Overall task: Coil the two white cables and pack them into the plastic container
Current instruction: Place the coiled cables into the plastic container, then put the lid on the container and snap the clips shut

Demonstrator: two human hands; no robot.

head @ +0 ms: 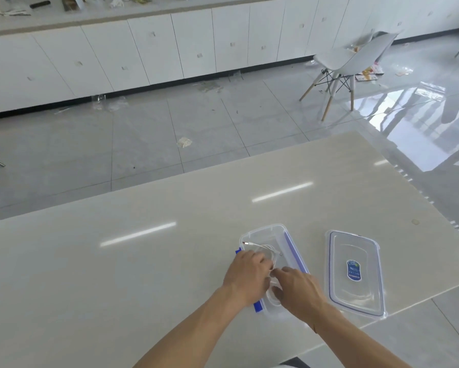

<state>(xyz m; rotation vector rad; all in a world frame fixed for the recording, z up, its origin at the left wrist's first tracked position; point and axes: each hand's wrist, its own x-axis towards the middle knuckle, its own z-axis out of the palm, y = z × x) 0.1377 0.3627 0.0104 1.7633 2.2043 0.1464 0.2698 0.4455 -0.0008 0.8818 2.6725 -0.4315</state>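
A clear plastic container [281, 232] with blue clips stands open on the beige table. A coiled white cable [265, 249] lies in its far half, one plug end pointing left. A second white coil [272, 298] shows in the near half, between my hands. My left hand [247, 274] reaches into the container over the left wall, fingers on the cable. My right hand [297, 290] is over the near half, fingertips at the cable; the grip itself is hidden.
The container's clear lid [355, 272] with a blue label lies on the table just right of the container. The beige table [117, 274] ends at the right near the lid. A white chair [347, 65] stands on the tiled floor beyond.
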